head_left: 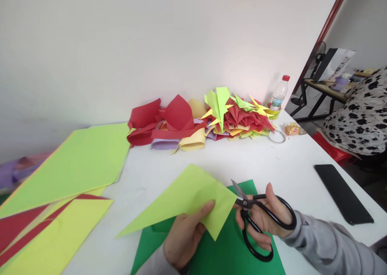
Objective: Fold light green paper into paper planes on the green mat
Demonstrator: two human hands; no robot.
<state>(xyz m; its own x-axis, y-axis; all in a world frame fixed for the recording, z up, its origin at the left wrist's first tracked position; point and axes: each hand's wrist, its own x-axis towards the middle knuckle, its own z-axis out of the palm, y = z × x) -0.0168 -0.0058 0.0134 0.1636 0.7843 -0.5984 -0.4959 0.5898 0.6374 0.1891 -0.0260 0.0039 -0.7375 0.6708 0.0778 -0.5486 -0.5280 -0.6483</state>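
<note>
My left hand [186,236] pinches a folded lime-green sheet of paper [181,196], its thumb on top and the fingers underneath. The paper tapers to a long point at the left. In my right hand [266,218] are black-handled scissors [246,203], fingers and thumb through the loops and the blades spread apart. The blades are at the paper's right corner; whether the lower blade touches it, I cannot tell. Below both hands a dark green sheet [226,253] lies on the white table [139,174].
Lime, yellow and red sheets [78,158] are stacked at the left. Along the wall lie folded paper pieces [181,116] and spiky paper shapes [238,116]. A bottle [278,94], a tape roll [276,136], a wrapped snack [292,129] and a black phone [343,193] are at the right.
</note>
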